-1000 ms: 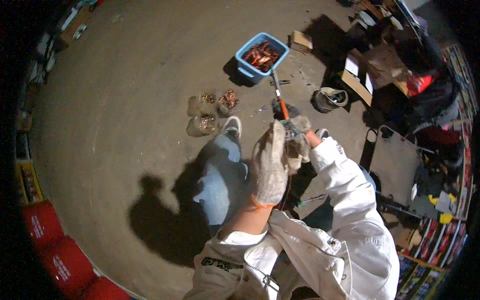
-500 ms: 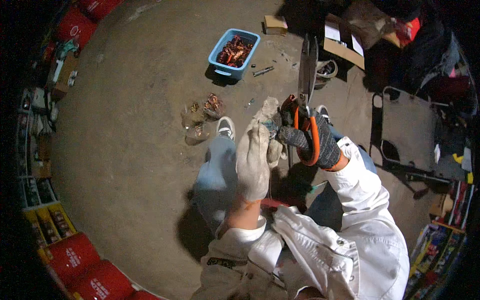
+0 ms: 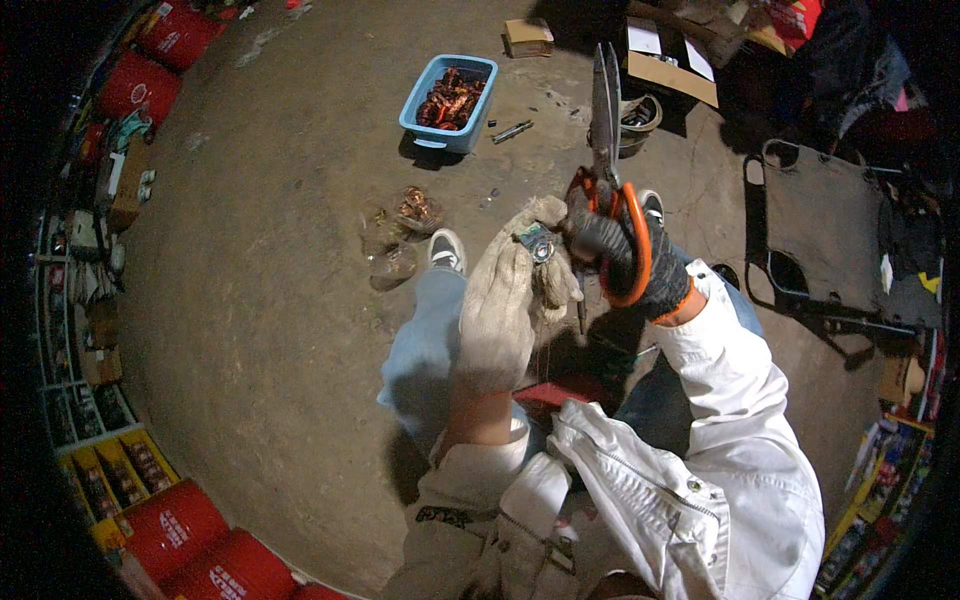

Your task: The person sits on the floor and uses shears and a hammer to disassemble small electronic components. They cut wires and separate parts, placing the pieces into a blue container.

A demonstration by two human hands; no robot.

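Observation:
My left hand (image 3: 497, 300), in an off-white work glove, is closed around a small part with a green circuit board and a round metal piece (image 3: 538, 242). The part faces up between thumb and fingers. Just to its right, my right hand (image 3: 660, 275) wears a dark grey glove with an orange cuff. It grips large orange-handled scissors (image 3: 606, 125), blades pointing away from me. The blades look close together. The right fingertips are blurred near the part, and I cannot tell whether they touch it.
Ahead on the concrete floor stands a blue plastic bin (image 3: 448, 105) of copper-coloured scrap. Clear bags (image 3: 395, 240) of similar scrap lie by my left shoe. A bucket (image 3: 637, 125), an open carton (image 3: 672, 70) and a folding chair (image 3: 825, 235) are to the right. Red containers (image 3: 180, 540) line the left.
The small part, mostly covered by fingers before, now shows its face in the left hand. The right fingers have drawn slightly back from it. The whole view has shifted a little.

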